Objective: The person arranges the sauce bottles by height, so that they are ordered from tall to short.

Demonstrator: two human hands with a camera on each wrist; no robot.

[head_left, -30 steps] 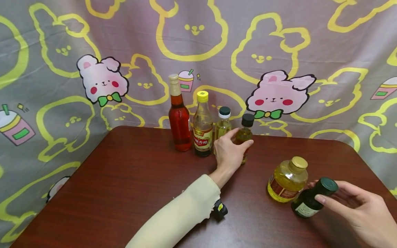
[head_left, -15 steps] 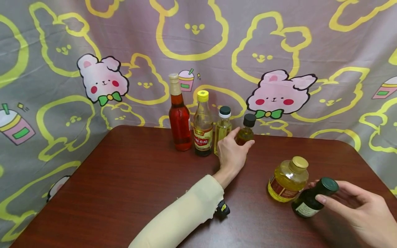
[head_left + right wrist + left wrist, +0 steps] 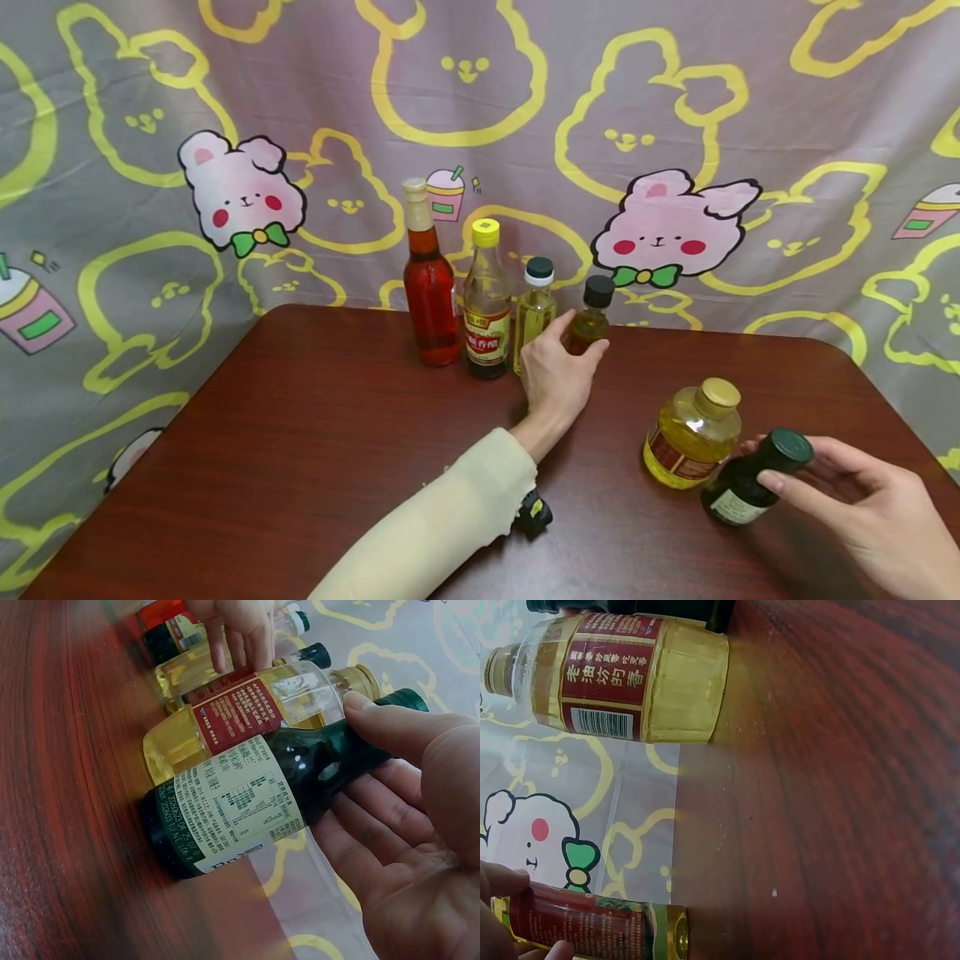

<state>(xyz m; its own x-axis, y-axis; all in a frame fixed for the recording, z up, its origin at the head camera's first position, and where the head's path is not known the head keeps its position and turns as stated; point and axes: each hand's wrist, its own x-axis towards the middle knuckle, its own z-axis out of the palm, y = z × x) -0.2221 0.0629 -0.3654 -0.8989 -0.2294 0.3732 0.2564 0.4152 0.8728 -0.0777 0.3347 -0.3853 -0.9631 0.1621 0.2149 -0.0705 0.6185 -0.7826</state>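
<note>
My left hand grips a small oil bottle with a black cap, which stands upright at the right end of a row; its red label shows in the left wrist view. My right hand holds a dark green glass bottle round its neck, thumb on the near side. The green bottle's pale printed label faces the right wrist camera. Close beside it stands a wide bottle of yellow oil with a gold cap.
Left of my left hand stand a green-capped oil bottle, a yellow-capped vinegar bottle and a tall bottle of red liquid. All rest on a dark wooden table. A printed curtain hangs behind its far edge.
My left hand and its bottle have shifted slightly right compared with the neighbouring bottles. My right hand keeps its hold on the green bottle. The head view has turned a little.
</note>
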